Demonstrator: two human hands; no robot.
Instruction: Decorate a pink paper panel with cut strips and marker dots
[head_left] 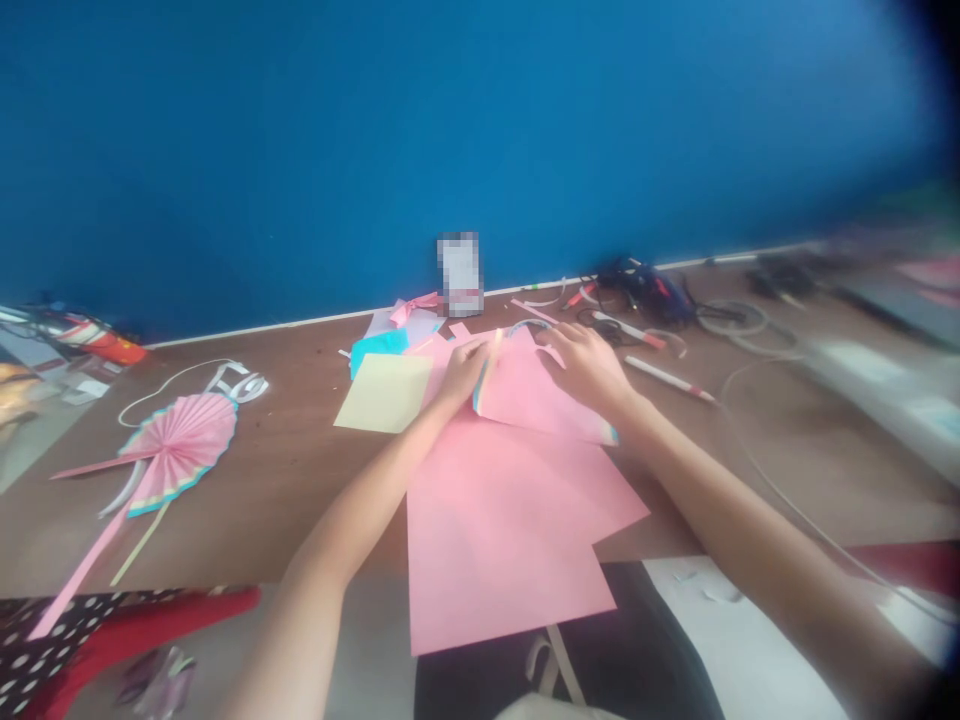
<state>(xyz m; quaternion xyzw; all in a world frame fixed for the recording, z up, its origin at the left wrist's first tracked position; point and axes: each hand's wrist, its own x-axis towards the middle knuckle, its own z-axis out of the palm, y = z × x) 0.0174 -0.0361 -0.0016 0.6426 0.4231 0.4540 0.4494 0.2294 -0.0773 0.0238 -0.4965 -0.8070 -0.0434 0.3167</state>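
Note:
My left hand (465, 370) is closed on the left edge of a pink paper sheet (536, 400) that has yellow and blue strips along its edges. This sheet is lifted and curved on its left side. My right hand (583, 358) rests at the upper right part of the same sheet, its fingers stretched out over the paper. Larger plain pink sheets (502, 530) lie beneath and reach past the table's front edge. Left of my left hand are a pale yellow sheet (386, 392) and a bright blue paper piece (381, 348).
A pleated pink paper fan (184, 440) lies at the left beside a coiled white cable (244, 385). A pixelated upright object (460, 275) stands by the blue wall (480, 130). A white pencil-like stick (667, 379), cables and dark clutter (649, 290) lie at the right.

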